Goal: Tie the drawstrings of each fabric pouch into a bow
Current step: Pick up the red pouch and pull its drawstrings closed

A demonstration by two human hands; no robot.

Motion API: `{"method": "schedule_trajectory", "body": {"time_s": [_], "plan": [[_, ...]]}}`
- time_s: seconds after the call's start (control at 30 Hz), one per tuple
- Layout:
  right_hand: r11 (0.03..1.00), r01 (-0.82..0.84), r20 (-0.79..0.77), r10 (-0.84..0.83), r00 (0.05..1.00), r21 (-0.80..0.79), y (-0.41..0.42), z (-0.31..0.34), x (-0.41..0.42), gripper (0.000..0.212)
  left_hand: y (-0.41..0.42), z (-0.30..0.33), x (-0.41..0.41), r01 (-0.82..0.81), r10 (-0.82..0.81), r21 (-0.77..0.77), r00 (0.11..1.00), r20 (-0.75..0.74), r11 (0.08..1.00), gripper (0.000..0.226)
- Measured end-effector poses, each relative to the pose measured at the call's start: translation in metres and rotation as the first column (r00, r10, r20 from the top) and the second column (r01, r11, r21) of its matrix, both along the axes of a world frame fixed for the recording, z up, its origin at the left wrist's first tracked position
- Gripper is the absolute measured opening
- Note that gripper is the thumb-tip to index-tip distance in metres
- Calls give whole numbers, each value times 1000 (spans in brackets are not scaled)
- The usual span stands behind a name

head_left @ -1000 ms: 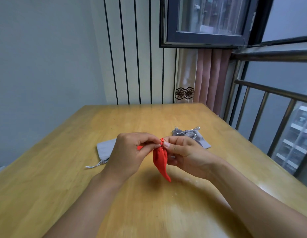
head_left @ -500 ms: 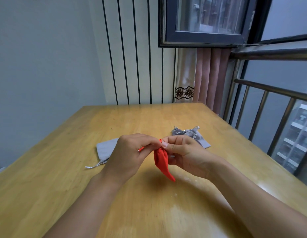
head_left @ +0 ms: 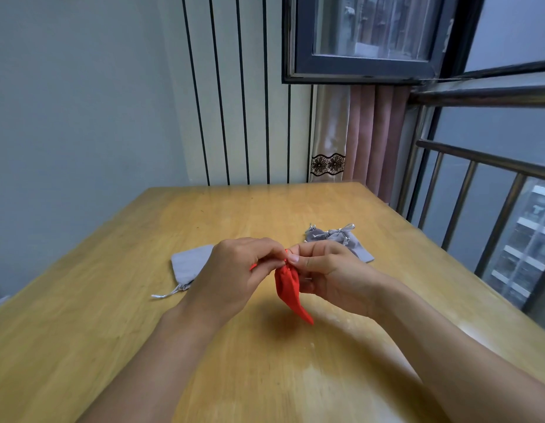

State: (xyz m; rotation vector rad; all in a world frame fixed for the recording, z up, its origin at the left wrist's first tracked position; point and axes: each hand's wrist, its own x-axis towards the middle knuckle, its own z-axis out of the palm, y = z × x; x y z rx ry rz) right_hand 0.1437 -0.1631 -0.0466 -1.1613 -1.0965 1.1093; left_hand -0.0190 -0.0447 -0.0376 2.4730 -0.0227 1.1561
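A long wooden table (head_left: 112,315) fills the room's corner, its far end up against a white wall with thin black vertical lines (head_left: 234,102). A dark-framed window (head_left: 366,35) hangs above the far right corner, with a pink curtain (head_left: 372,132) below it and a metal railing (head_left: 478,184) along the right side.

Both forearms reach in over the table. The left hand (head_left: 231,279) and the right hand (head_left: 332,276) meet above the middle of the tabletop, each with thumb and forefinger pinched closed at the gathered neck of a red pouch (head_left: 291,291). The pouch hangs from that pinch, its bottom corner pointing down and to the right, clear of the wood. A short bit of red drawstring (head_left: 253,266) pokes out under the left hand's fingers.

A flat grey pouch (head_left: 189,265) lies on the table behind the left hand, its silver cord (head_left: 166,294) trailing loose toward the near left. Behind the right hand lies another grey pouch (head_left: 350,242), its silver cords already in a bow (head_left: 338,231).
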Motion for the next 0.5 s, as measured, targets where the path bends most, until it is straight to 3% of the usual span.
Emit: {"method": "schedule_trajectory", "body": {"time_s": [0.13,0.23,0.37,0.5], "plan": [[999,30,-60,-31,998,-28,0,2,-3,19,2,0,0,-19,20,27,999,-50,999,6],[995,89,-18,-90,996,-51,1,0,-7,24,1,-1,1,-5,11,52,993,-119,999,6],[984,168,-25,-170,985,-66,3,-2,-9,12,0,-5,3,-21,26,31,985,-170,999,7],[978,198,-12,-199,980,-64,4,-1,-9,14,0,-8,7,-68,63,-14,977,-204,998,6]]}}
